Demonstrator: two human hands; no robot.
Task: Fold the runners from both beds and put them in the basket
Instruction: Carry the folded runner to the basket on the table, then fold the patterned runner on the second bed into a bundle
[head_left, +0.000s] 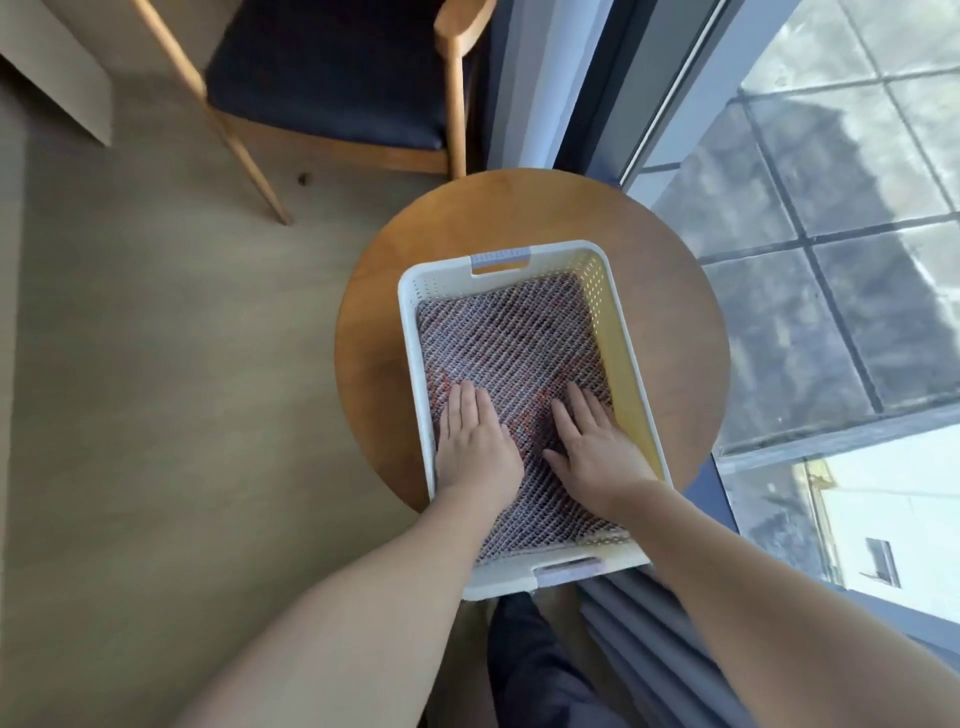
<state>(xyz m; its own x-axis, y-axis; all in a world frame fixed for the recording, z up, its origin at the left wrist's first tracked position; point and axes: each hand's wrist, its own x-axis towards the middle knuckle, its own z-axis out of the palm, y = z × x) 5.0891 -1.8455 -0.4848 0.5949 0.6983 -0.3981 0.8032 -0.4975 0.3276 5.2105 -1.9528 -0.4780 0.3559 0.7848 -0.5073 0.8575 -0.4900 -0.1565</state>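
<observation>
The wooden floor (182, 364) fills the left of the view and a glazed window (831, 208) fills the right. A wooden chair (332, 67) with a dark seat pad stands at the top, just beyond the round wooden table (519, 208), which sits close against the window frame. A white perforated basket (410, 332) rests on the table; its near end overhangs the table edge toward the person. A grey grip is set in the far handle (500, 258) and another in the near handle (569, 570). The folded runner (509, 338), a woven fabric of grey, red and orange diagonal pattern, lies flat inside the basket and covers almost its whole floor; only a narrow strip of the right wall stays exposed. The left hand (475, 447) lies palm down on the near left part of the runner, fingers straight and together, grasping nothing. The right hand (597, 452) lies palm down on the near right part, fingers straight and slightly spread, thumb out to the side, likewise grasping nothing. The two hands are near each other but apart.
</observation>
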